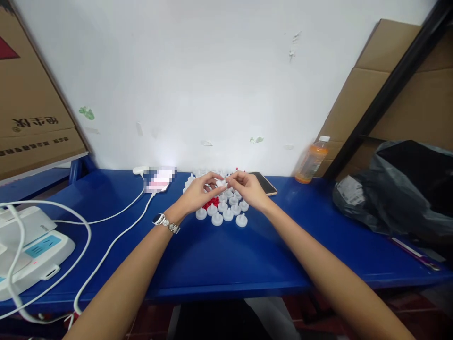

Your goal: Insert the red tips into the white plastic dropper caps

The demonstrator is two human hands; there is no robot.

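Observation:
Over the blue table [226, 255], my left hand [200, 192] and my right hand [247, 187] meet fingertip to fingertip, both pinching one small white plastic cap [221, 182]. Just below them several white round caps [226, 211] stand in rows on the table. A small heap of red pieces [211, 202] lies among the caps under my left hand. A watch [165, 223] is on my left wrist.
A phone [264, 183] lies dark behind my right hand, a lit phone [161, 179] on a white cable at the left. An orange drink bottle [311, 160] stands by the wall. A black plastic bag [399, 189] sits right, a white device [31, 250] left.

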